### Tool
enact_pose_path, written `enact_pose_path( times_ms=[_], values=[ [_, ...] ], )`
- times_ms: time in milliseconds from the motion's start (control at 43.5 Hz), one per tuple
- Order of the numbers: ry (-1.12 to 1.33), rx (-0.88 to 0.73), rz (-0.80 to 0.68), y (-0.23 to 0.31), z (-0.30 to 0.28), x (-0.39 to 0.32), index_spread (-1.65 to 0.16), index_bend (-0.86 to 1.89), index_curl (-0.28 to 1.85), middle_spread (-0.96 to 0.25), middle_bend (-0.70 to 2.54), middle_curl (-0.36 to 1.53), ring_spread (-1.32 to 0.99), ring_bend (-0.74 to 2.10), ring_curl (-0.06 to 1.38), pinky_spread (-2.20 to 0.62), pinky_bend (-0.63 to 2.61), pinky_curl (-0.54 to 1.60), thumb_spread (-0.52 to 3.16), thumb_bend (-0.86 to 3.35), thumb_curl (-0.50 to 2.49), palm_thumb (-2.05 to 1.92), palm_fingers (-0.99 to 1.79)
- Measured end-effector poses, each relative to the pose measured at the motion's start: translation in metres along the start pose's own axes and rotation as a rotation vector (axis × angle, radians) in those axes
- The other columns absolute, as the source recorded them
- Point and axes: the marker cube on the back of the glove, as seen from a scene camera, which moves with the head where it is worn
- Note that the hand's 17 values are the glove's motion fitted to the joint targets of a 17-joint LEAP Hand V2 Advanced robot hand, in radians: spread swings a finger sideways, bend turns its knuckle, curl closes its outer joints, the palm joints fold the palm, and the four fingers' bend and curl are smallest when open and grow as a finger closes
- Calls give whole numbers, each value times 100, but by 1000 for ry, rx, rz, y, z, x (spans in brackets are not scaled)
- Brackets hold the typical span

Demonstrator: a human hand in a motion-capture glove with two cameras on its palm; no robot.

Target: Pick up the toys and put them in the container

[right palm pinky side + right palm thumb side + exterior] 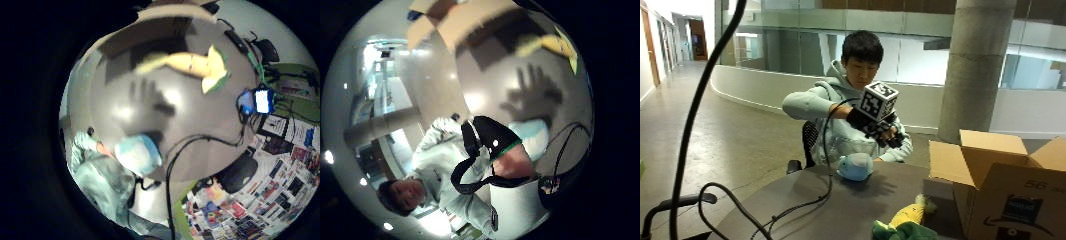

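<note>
Sitting on the grey round counter [840, 210] just in front of the person is a light blue plush toy [855, 166], rounded and upright, with a black cable running past it toward the near edge. In the little-finger-side palm view the same blue toy [138, 154] lies at the counter's edge beside the person's pale sleeve. A second toy, a yellow corn-shaped plush with green leaves [909, 218], lies on its side near the front of the counter, just beside the open cardboard box [1003, 187]; in the palm view the corn plush [192, 65] rests on the counter close to the box's flaps [145, 35]. Both toys are outside the box, well apart from each other.

The gloved right hand [877, 128] is raised above the blue toy, clear of it and holding nothing. Its shadow on the counter [532, 97] shows the fingers spread apart and straight. From the outside view the fingers [891, 138] point down and toward the box side. The box stands at the counter's right end with its flaps up.
</note>
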Motion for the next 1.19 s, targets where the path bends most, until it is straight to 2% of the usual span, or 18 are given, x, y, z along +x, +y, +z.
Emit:
enact_pose_path(
  times_ms=[115,230,322,437,574,689,804,988,1195],
  values=[
    [50,-96,15,44,69,-2,-28,14,31,-7,18,33,-14,14,14,-5,40,36,122,-2,35,3,-13],
    [70,-116,-3,58,114,6,-28,13,30,-6,16,33,-14,14,14,-4,44,37,121,-2,34,3,-15],
    [109,-94,1,57,140,11,-28,13,29,-6,16,32,-13,15,14,-3,50,39,119,-2,34,3,-13],
    [157,6,-2,40,141,32,-28,12,28,-6,16,31,-13,19,15,-1,64,42,118,0,34,7,-4],
    [150,44,-46,36,156,7,-27,15,26,-8,20,31,-16,45,20,-6,78,42,127,15,41,35,39],
    [136,49,-70,19,144,9,-25,13,26,-12,29,36,-24,73,29,-16,77,42,128,24,48,54,69],
    [6,-3,-67,9,131,-8,-28,25,30,-18,45,44,-33,90,36,-26,82,45,105,27,58,69,103],
    [-174,63,-140,-10,57,-23,-34,46,42,-27,72,60,-44,111,50,-34,86,53,85,28,69,74,107],
    [-248,273,-171,-45,-45,-47,-41,65,59,-34,93,78,-53,128,63,-40,96,62,68,28,78,74,91]
  ],
)
